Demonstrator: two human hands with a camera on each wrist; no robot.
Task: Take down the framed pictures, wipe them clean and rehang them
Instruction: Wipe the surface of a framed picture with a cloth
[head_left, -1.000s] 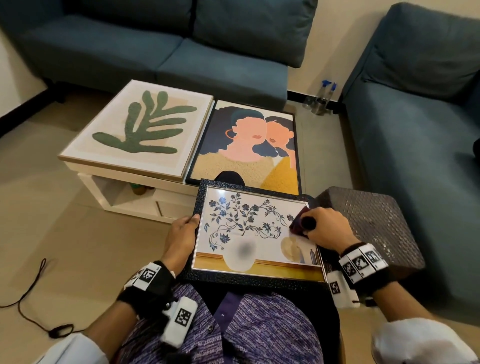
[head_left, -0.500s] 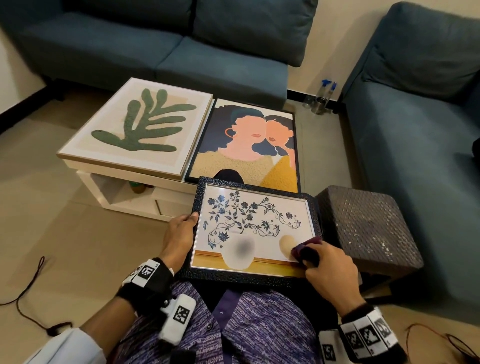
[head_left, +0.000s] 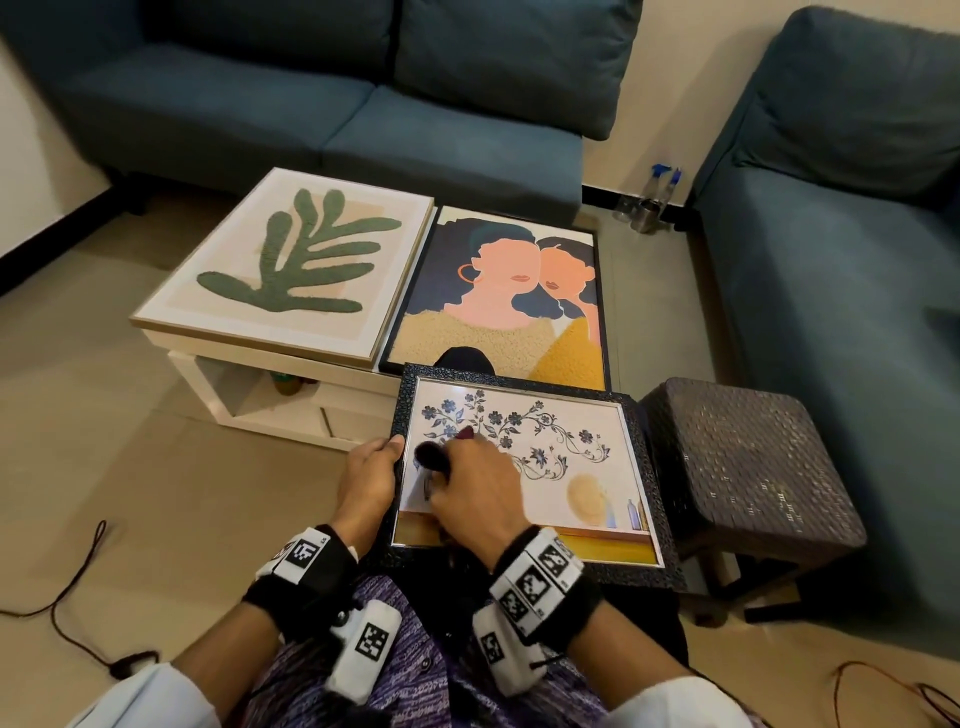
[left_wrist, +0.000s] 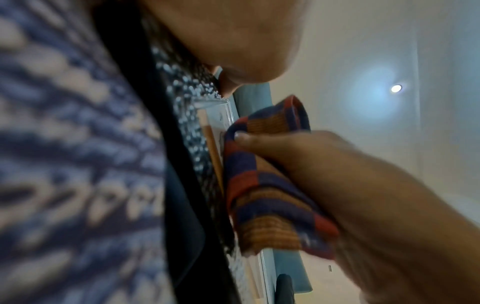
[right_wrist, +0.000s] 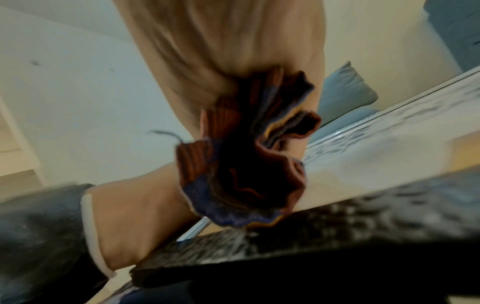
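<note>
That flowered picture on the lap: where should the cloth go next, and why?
Probably sweep rightward across the glass. The right hand presses the checked cloth at the flowered picture's left side, beside the left hand gripping the frame's edge; the right side lies uncovered.

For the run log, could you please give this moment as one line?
step: wiping | right hand: rubs checked cloth on floral picture | left hand: grips frame edge

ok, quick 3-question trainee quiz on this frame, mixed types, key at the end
1. True or false: the right hand holds the cloth against the floral picture.
2. The left hand grips the floral picture's: A) left edge B) right edge C) top edge
3. Fill in: the leaf picture lies on the white ____.

Key: 1 true; 2 A; 3 table
</note>
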